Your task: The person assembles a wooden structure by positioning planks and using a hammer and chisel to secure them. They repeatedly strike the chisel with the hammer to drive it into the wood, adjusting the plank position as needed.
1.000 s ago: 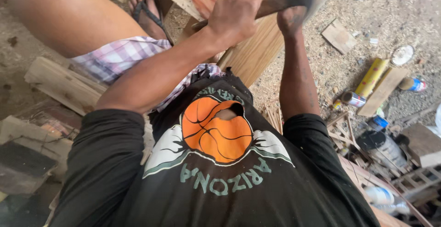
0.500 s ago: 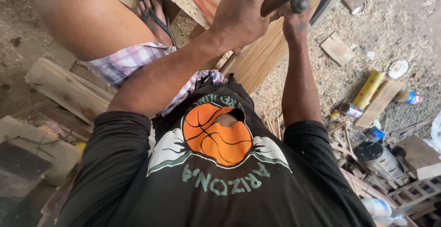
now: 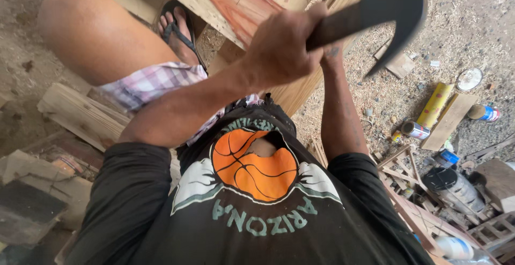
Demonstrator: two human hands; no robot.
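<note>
My left hand point(image 3: 279, 48) is shut around the dark handle of a claw hammer. Its black head point(image 3: 402, 7) is raised close to the camera at the upper right. My right forearm point(image 3: 343, 115) reaches forward to a pale wooden plank with a reddish stain point(image 3: 236, 2). The hand itself is hidden behind my left fist and the hammer handle, so I cannot tell how it sits. My bare knee and my foot in a black flip-flop point(image 3: 179, 26) are at the upper left, beside the plank.
Sawdust-strewn ground lies to the right, with a wood offcut point(image 3: 399, 64), a yellow tube point(image 3: 434, 104), a tin can point(image 3: 416, 130), a round lid point(image 3: 469, 79) and a spray can point(image 3: 485, 113). Rough timber blocks point(image 3: 80, 115) lie on the left, and scrap frames and bottles at the lower right.
My left hand has swung the hammer up and toward the camera, so its head now looms large. My right hand, seen on the plank earlier, is now covered.
</note>
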